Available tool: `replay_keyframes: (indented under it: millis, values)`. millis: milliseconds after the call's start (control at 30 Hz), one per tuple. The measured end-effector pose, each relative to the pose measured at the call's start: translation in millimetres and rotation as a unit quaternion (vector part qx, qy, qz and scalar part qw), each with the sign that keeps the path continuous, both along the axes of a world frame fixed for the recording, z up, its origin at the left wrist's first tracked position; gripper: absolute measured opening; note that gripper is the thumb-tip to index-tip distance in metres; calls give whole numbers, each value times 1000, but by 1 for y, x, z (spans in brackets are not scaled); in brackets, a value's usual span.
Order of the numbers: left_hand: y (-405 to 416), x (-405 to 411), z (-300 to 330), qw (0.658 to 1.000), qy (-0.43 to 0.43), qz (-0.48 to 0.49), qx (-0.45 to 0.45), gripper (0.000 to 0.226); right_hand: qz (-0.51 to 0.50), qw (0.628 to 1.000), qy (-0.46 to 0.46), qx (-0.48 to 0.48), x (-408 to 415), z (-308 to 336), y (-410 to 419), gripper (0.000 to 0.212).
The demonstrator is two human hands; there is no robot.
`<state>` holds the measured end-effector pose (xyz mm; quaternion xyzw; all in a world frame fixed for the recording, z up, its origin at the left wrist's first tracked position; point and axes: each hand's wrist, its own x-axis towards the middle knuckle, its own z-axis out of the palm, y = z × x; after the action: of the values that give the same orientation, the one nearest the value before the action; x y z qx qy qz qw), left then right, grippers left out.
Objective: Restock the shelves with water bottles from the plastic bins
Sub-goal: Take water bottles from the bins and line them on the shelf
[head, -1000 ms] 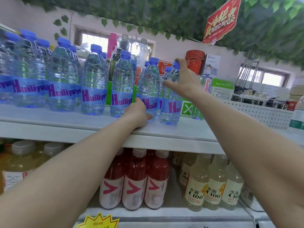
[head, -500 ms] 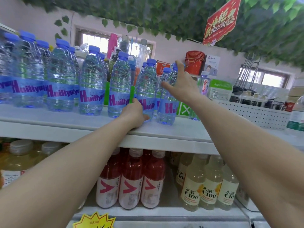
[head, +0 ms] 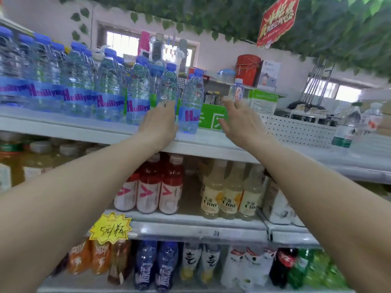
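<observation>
Blue-capped bottle (head: 191, 102) upright, left hand (head: 159, 121) hiding its neighbour's base, blurred.

Below the top shelf stood three red drink bottles (head: 149, 187) with white labels, and just beside them to the right three pale yellow C100 bottles (head: 229, 194). A yellow starburst price tag (head: 110, 228) hung on the shelf edge under the red ones. On the lowest shelf stood orange, dark blue and white-labelled bottles. Higher up, a green carton (head: 212, 118) sat near a white perforated basket (head: 296, 130), a stack of red buckets (head: 247, 68) stood behind, and a red banner (head: 277, 20) hung among green leaves (head: 211, 11)
</observation>
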<state>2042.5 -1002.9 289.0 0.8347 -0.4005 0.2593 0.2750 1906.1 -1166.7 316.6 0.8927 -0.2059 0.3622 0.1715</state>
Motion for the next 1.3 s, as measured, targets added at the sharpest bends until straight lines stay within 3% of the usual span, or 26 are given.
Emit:
replay_keyframes:
  millis: [333, 433, 667, 867, 1133, 1300]
  values:
    - [4, -113, -140, 993, -95, -59, 27, 55, 5, 999, 30, -15, -117, -158, 7, 43]
    - [4, -131, -211, 993, -49, -88, 53, 50, 4, 998, 60, 29, -147, -242, 7, 40]
    - [22, -165, -454, 969, 81, -149, 177, 42, -41, 972, 162, 166, -222, -498, 30, 35]
    - [61, -199, -663, 928, 194, -174, 266, 46, -86, 921, 222, 308, -262, -709, 81, 26]
    - [118, -248, -916, 851, 279, -194, 401, 47, -72, 833, 344, 427, -290, -958, 154, 46]
    - [120, -270, -1033, 836, 297, -214, 408, 57, -77, 760, 453, 460, -296, -1089, 170, 65]
